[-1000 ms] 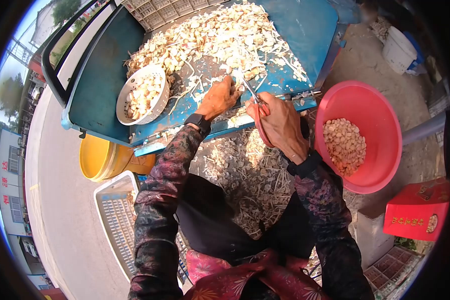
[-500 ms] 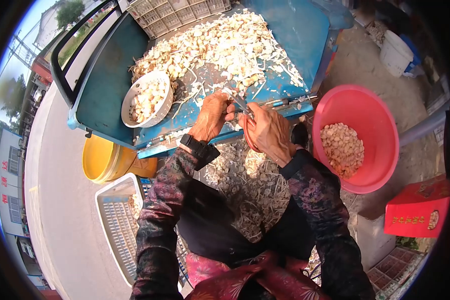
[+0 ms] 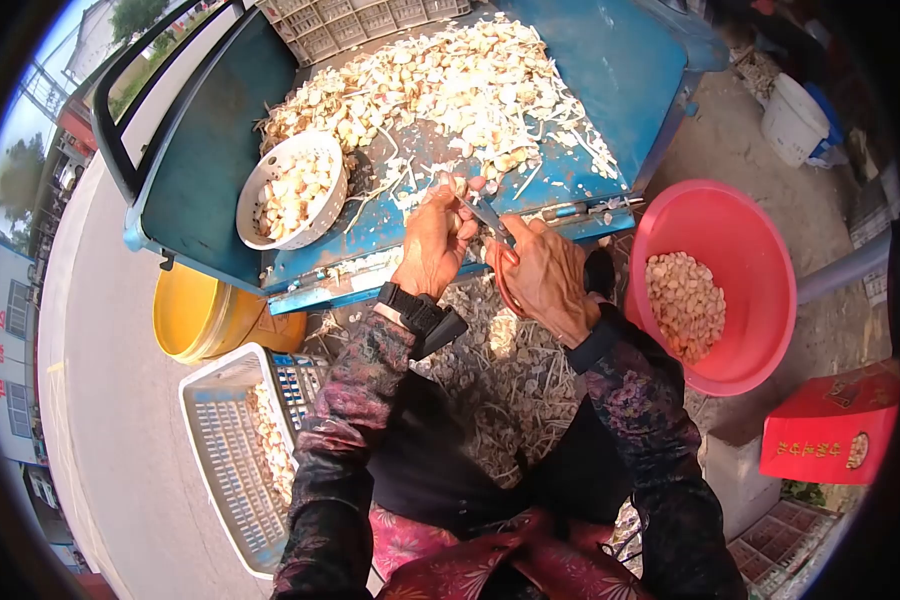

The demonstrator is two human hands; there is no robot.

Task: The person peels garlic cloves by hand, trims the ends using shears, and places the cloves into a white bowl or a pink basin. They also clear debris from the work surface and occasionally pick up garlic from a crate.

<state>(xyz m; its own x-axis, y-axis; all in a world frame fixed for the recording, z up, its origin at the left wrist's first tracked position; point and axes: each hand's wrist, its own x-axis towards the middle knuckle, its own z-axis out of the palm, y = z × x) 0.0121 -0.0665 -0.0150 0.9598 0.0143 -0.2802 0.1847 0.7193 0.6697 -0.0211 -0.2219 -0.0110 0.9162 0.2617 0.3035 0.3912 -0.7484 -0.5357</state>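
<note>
Left hand point(image 3: 435, 240): fingers curled shut, pinching a garlic piece point(image 3: 452, 184) at the fingertips, over the near edge of the blue counter point(image 3: 210, 170). The scissors point(image 3: 488, 216) have their blades pointing up-left at that piece, with red loops low by the palm. Right hand point(image 3: 542, 275): fingers closed through the loops. Can't tell how wide the blades are open, the gap is too small to read.

Doing the cut well, as I judge it:
- Hold the piece by its body with the stem or root end poking clear of the fingertips.
- Bring the blades in square to that end.
- Cut close to the bulb without nicking it.
- Left thumb stays behind the blade line; the hands are nearly touching, so fingertip risk is real.
- Work over the edge so scraps drop off the counter.

Look of the piece: small and pale with a pinkish tint, mostly hidden by the fingers. Shape not clear.

Around, left to right:
- Yellow bucket point(image 3: 192, 315) under the counter edge.
- White crate point(image 3: 228, 455) on the ground, with a few pale bits inside.
- White colander point(image 3: 292, 190) on the counter, part full of pale bulbs.
- Big garlic pile point(image 3: 450, 85) with stalks spread behind the hands.
- Trimmings litter point(image 3: 510, 370) on the ground below the hands.
- Pink basin point(image 3: 745, 235) to the right, holding cut cloves.
- Red box point(image 3: 825, 435) at lower right.
</note>
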